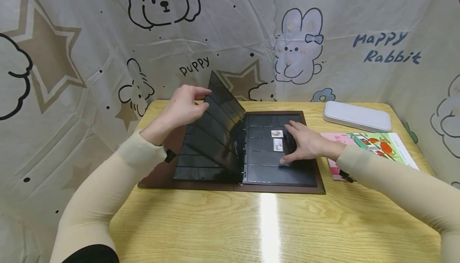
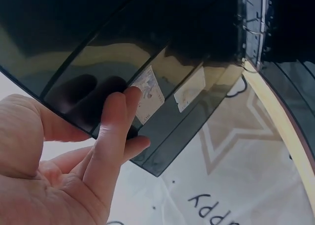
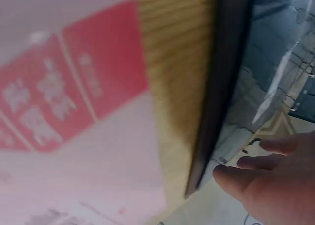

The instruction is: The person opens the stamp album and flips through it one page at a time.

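A stamp album [image 1: 161, 175] with a brown cover lies spread on the table, its black pages divided into strip pockets. My left hand [image 1: 187, 105] pinches the outer edge of a raised page [image 1: 224, 115], which tilts up from the ring binding. Two stamps, one of them this stamp [image 2: 150, 94], show in that page's pockets in the left wrist view. Fingers spread, my right hand [image 1: 305, 141] rests on the right-hand page [image 1: 264, 171]. Beside its fingers, an upper stamp [image 1: 277, 133] and a lower stamp [image 1: 278, 145] sit in separate pockets.
Right of the album lies a pink and green booklet [image 1: 366, 139] with a crab picture, partly under my right forearm. Behind it is a white case [image 1: 357, 116]. A printed cloth [image 1: 230, 47] hangs behind the wooden table [image 1: 201, 215].
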